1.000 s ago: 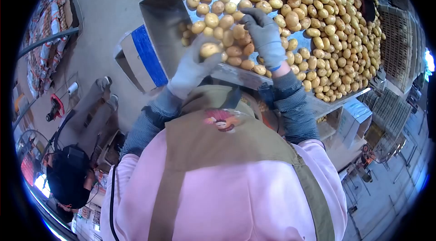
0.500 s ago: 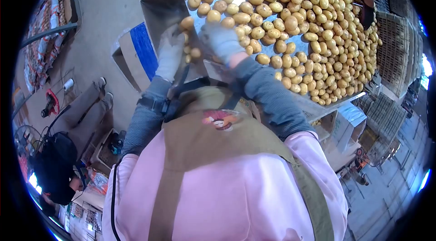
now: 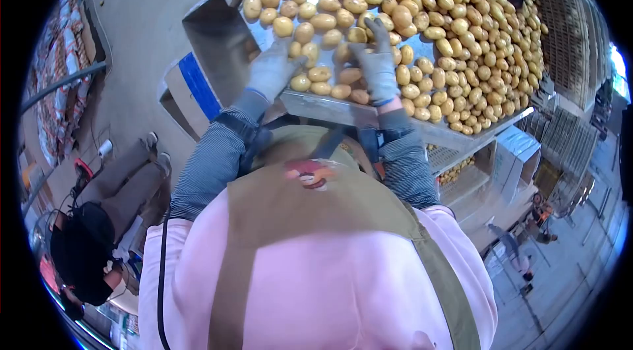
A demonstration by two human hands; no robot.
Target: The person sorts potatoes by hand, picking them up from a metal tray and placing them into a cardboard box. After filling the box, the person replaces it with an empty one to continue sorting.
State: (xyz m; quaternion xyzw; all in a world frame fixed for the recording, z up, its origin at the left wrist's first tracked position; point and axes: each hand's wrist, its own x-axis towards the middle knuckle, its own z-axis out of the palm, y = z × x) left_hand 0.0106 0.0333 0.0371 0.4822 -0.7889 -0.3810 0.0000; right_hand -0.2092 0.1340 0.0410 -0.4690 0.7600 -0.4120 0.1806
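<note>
At the near edge of the metal worktop (image 3: 330, 110), both gloved hands lie among the potatoes (image 3: 461, 27). The left hand (image 3: 271, 72) rests on the potatoes by the near left corner, close to the open metal chute (image 3: 214, 33), with its fingers bent over them; I cannot tell whether it grips one. The right hand (image 3: 377, 63) is well apart from it, spread flat with fingers stretched over a small cluster, clamped on nothing.

Judged from how things lie, the sorting is nowhere near done. The worktop carries a dense layer of potatoes running from the hands to the far side, thinner only in the near left patch where bare metal shows between them. Under the worktop on the right, a crate (image 3: 455, 171) holds some potatoes, so part of the lot seems already dealt with. Most still waits on top.

A cardboard box with a blue stripe (image 3: 192, 86) stands on the floor below the chute. Another person (image 3: 89, 254) sits low at the left.
</note>
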